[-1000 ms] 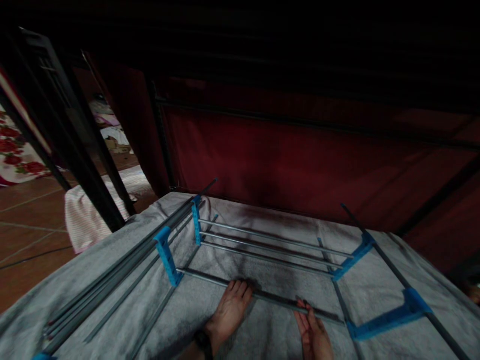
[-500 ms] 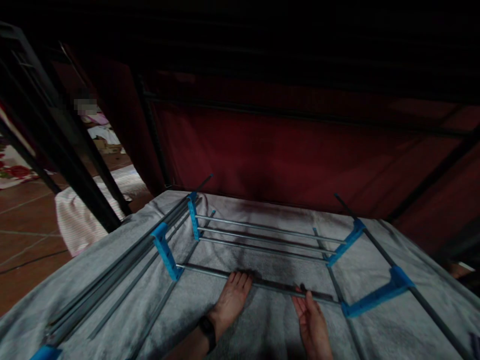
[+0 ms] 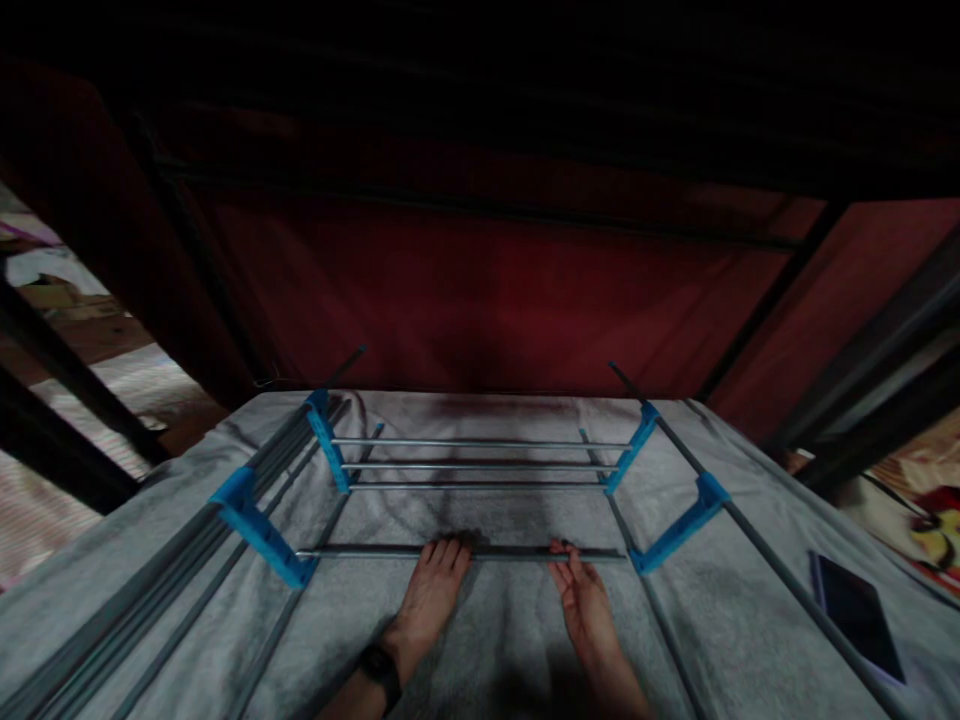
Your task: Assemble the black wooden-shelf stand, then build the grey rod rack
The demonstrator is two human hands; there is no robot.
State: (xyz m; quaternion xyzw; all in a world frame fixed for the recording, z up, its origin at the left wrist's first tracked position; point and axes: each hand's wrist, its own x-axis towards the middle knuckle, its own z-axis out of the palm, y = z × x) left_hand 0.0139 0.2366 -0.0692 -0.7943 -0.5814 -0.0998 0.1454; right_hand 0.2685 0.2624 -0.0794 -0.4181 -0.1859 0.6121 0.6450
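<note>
A metal rod [image 3: 517,555] lies crosswise near me, its left end at the near left blue plastic bracket [image 3: 262,530] and its right end close to the near right blue bracket [image 3: 679,525]. My left hand [image 3: 435,585], with a dark band on the wrist, has its fingers over the rod from above. Palm turned up, my right hand [image 3: 585,600] pinches the same rod nearer its right end. Behind it, three thinner rods [image 3: 480,466] span the far left bracket [image 3: 328,440] and the far right bracket [image 3: 631,450]. Long grey tubes [image 3: 780,570] run through the brackets on each side.
Several loose grey tubes [image 3: 127,590] lie bundled along the left side. A grey blanket [image 3: 517,640] covers the surface underneath. On the right lies a dark-screened phone or tablet [image 3: 859,615]. Dark posts [image 3: 67,440] and a red cloth [image 3: 480,290] enclose the space.
My view has turned to the right, bringing the dark-screened device into sight. Both hands stay on the rod, and its right end now shows slightly apart from the right bracket.
</note>
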